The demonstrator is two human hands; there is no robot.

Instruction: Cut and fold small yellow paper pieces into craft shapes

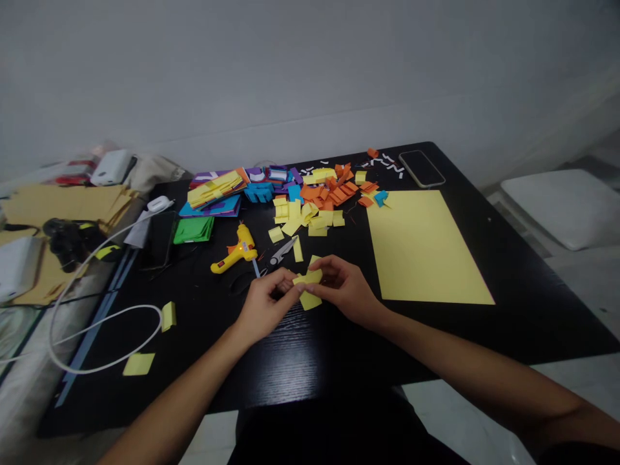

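Note:
Between my two hands is a small piece of yellow paper, pinched at its left end by my left hand and at its right by my right hand. More yellow paper shows just below and behind it; whether it is the same piece I cannot tell. Scissors lie beyond my left fingers, partly hidden. A yellow glue gun rests on its side to their left, a glue stick near it. Past my hands is a heap of small yellow paper pieces and folded orange paper pieces.
A large yellow sheet lies flat at right, a phone behind it. Stacked coloured papers and green paper sit at back left. A white cable loops over the black table. A white stool stands right.

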